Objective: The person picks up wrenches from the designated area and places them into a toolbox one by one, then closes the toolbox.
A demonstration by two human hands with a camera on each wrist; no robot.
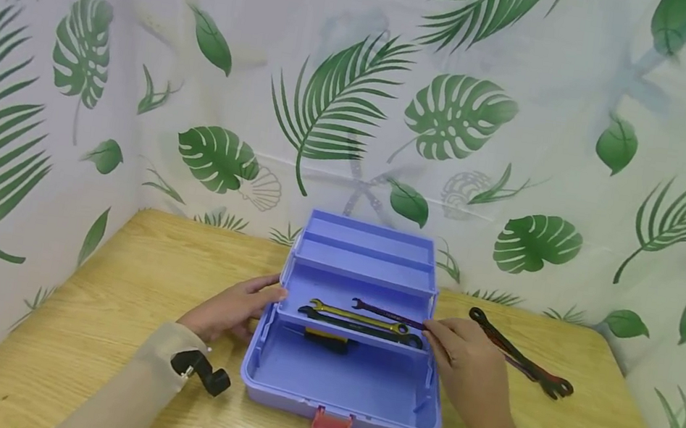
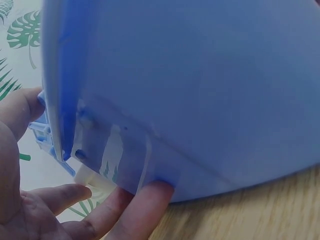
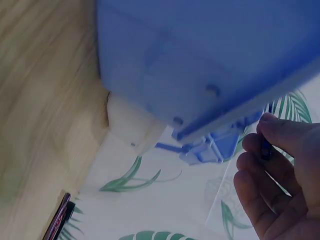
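At the toolbox (image 1: 284, 402), the left hand (image 1: 238, 307) grips its edge. The right hand (image 1: 477, 372) pinches a likely light, stiff wrench (image 1: 388, 314), sensibly by its end.

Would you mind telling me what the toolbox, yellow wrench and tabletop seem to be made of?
Toolbox: likely moulded plastic, smooth, slightly glossy, with thin, evenly coloured walls.
Yellow wrench: probably metal by its sheen; painted or plated is unclear.
Tabletop: wood or wood-look laminate, showing grain and a glossy highlight.

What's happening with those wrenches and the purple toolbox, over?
Right hand: pinching dark purplish wrench. Left hand: touching left side of toolbox. Yellow wrench and black wrench: lying in tray. Nothing visibly blocking the pinched wrench.
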